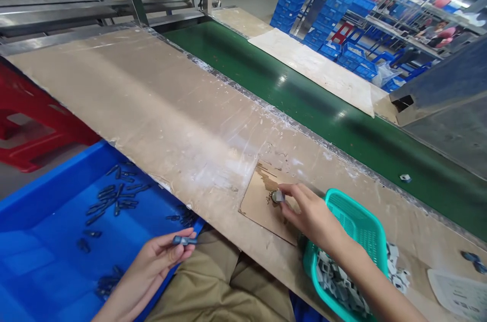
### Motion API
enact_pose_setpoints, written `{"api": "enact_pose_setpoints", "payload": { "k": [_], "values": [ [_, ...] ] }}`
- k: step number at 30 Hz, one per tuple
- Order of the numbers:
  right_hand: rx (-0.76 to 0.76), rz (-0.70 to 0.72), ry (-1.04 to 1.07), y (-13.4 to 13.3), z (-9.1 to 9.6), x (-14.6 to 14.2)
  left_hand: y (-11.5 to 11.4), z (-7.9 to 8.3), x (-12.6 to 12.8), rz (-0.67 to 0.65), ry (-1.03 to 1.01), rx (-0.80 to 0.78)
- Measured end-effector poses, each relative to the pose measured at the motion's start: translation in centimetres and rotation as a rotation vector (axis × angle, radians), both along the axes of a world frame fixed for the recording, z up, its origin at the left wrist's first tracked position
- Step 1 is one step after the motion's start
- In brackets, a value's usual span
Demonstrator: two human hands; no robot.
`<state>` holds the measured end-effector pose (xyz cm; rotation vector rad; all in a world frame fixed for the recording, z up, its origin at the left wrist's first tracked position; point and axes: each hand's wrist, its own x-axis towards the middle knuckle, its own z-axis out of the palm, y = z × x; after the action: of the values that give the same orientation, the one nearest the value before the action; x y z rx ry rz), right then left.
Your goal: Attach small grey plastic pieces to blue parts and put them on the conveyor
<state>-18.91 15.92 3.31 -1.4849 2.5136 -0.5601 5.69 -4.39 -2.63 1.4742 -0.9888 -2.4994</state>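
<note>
My left hand (160, 261) is low at the front, over the edge of a blue bin (45, 261), with its fingers pinched on a small dark grey part (184, 240). My right hand (310, 213) reaches onto the brown worktop (160, 109) and pinches a small grey piece (277, 196) against a tiny metal fixture there. The hand's wrist lies across a teal basket (357, 220) that holds several small grey-white parts.
The blue bin holds several loose dark parts (114, 195). Beyond the worktop runs a green conveyor belt (304, 104) with one small part (405, 178) on it. A red stool (34, 124) stands at left. Stacked blue crates (335, 23) fill the far right.
</note>
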Motion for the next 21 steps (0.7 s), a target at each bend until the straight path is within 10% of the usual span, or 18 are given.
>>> {"api": "enact_pose_setpoints", "payload": {
  "k": [9, 17, 21],
  "values": [
    [-0.419, -0.290, -0.624, 0.9, 2.3, 3.3, 5.1, 2.4, -6.3, -0.080, 0.375, -0.101],
    [-0.592, -0.297, -0.530, 1.8, 3.9, 7.8, 8.4, 2.6, -7.7, 0.036, 0.657, -1.293],
    [-0.579, -0.264, -0.491, 1.9, 4.2, 8.7, 8.3, 2.8, -7.6, 0.042, 0.727, -1.475]
  ]
}}
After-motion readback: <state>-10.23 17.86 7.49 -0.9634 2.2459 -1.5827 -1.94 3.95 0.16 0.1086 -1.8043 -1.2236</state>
